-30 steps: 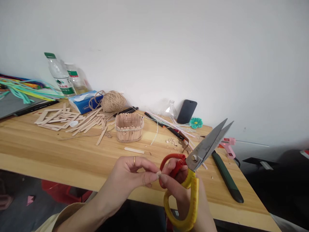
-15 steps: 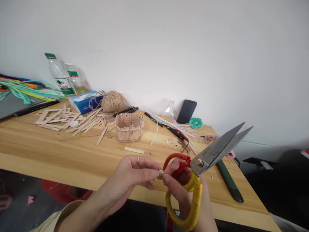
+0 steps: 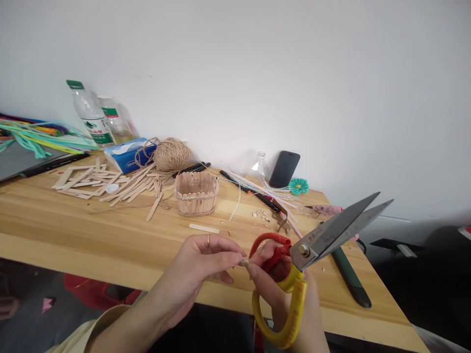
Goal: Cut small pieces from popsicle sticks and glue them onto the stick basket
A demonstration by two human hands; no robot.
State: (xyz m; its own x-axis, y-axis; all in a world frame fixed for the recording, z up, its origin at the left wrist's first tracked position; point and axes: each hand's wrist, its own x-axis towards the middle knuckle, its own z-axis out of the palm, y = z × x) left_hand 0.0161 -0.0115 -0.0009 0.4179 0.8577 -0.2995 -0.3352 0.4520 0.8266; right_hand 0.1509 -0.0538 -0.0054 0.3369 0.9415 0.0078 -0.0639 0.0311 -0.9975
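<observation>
My right hand [image 3: 274, 289] grips large scissors [image 3: 312, 255] by their red and yellow handles, blades slightly apart and pointing up to the right. My left hand [image 3: 200, 267], a ring on one finger, pinches a tiny piece of wood [image 3: 245, 263] against my right fingertips, just above the front edge of the wooden table [image 3: 91, 235]. A small basket made of craft sticks [image 3: 196, 193] stands on the table beyond my hands. One loose craft stick [image 3: 204, 228] lies between the basket and my hands.
A pile of craft sticks [image 3: 110, 182], a ball of twine [image 3: 171, 154], a tissue pack [image 3: 127, 155] and two bottles [image 3: 93, 117] sit at the back left. A phone [image 3: 284, 169], a teal flower [image 3: 299, 186], a pink glue gun [image 3: 333, 211] and a dark green handle [image 3: 349, 277] are on the right.
The scissors have tilted down to the right and moved slightly that way. Both hands stay together, pinching the small piece.
</observation>
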